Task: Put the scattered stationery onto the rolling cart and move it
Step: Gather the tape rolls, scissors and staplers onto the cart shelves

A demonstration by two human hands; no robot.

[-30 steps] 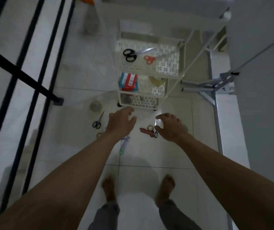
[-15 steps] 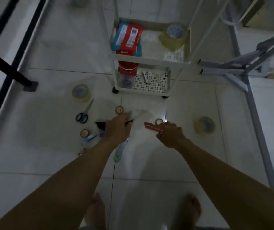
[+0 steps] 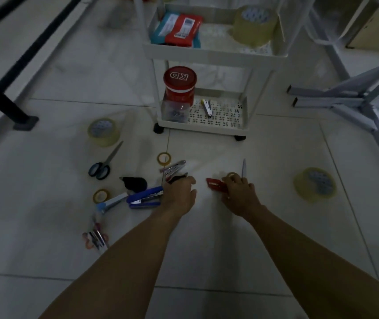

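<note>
Fingers point(image 3: 228, 181) of the right hand point(image 3: 239, 195) are curled down and pinch a red cutter point(image 3: 215, 184) that lies on the floor point(image 3: 206, 238). The left hand point(image 3: 179, 195) bends over a dark-handled metal tool point(image 3: 173, 168); whether it has hold of it cannot be told.

That floor is pale glossy tile with thin grout lines, dimly lit. Left of the hands lie a tape roll point(image 3: 103, 132), black-handled scissors point(image 3: 103, 165), a black dispenser point(image 3: 134, 183), a blue stapler point(image 3: 144, 199) and pink scissors point(image 3: 95, 238). A second tape roll point(image 3: 315, 184) sits well apart to the right.

Just beyond the hands stands the white rolling cart point(image 3: 213, 54) on dark wheels. Its perforated bottom shelf holds a red-lidded jar point(image 3: 179, 88). The shelf above carries red-and-blue packs point(image 3: 177, 28) and a third tape roll point(image 3: 254, 24).

At the left edge a black frame foot point(image 3: 25, 122) rests on the tile. At the right, grey metal legs point(image 3: 344, 104) splay out near the cart. A stretch of tile runs between the hands and the cart's front wheels.
</note>
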